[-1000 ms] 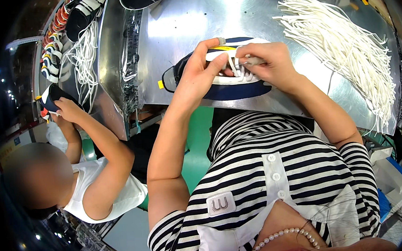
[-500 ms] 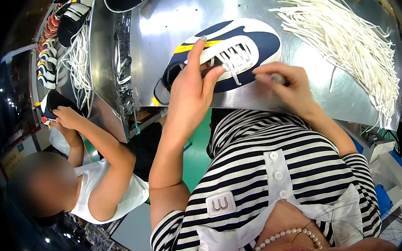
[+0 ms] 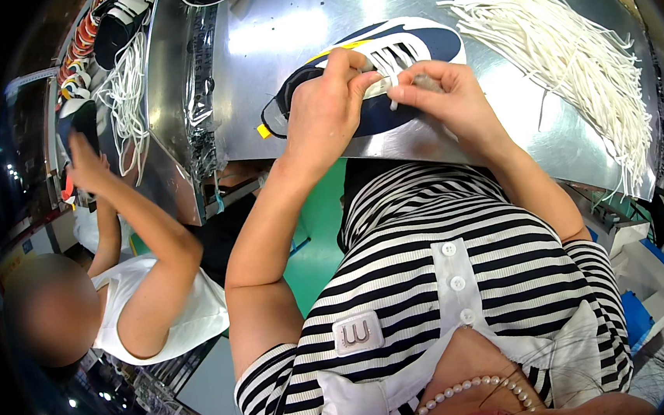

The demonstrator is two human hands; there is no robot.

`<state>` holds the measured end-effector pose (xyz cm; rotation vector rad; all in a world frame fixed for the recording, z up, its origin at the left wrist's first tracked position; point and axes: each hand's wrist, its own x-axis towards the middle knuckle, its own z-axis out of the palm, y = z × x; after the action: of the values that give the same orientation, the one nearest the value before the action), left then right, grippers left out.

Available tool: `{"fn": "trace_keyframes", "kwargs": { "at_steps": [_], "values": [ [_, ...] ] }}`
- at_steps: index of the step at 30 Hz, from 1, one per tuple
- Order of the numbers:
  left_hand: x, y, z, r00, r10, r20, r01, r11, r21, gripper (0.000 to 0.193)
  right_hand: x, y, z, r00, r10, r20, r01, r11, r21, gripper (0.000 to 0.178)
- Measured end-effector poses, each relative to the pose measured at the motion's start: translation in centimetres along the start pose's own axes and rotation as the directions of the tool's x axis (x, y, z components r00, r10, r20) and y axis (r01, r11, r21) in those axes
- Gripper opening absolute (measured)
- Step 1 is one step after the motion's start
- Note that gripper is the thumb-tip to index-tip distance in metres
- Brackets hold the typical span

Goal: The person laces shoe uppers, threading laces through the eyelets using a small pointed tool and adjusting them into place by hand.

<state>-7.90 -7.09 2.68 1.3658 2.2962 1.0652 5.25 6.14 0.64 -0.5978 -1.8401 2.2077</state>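
1 shoe (image 3: 381,118), navy and white, yellow-striped

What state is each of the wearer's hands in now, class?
Left hand: fingers bent over the shoe; grip cannot be told.
Right hand: fingers curled at a white lace; hold cannot be told.
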Motion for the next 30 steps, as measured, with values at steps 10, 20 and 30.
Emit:
{"fn": "trace_keyframes", "kwargs": {
  "at_steps": [10,20,30],
  "values": [
    [-1.0,1.6,-0.8,0.988,-0.111,0.108,0.105,0.993,0.059,0.031,1.5,1.4,0.7,0.996,0.033,-0.087,-0.015,0.978,0.209,0.013],
    [-1.2,0.8,-0.1,0.979,-0.189,0.076,0.182,0.979,0.093,0.026,-1.9,-0.2,-0.4,0.999,-0.051,0.009,0.052,0.971,-0.234,0.017],
    [-1.4,-0.2,0.5,0.999,-0.051,0.0,0.051,0.995,0.088,0.027,-1.7,-0.4,-0.3,0.996,-0.085,0.006,0.082,0.945,-0.316,0.011]
  ]
}}
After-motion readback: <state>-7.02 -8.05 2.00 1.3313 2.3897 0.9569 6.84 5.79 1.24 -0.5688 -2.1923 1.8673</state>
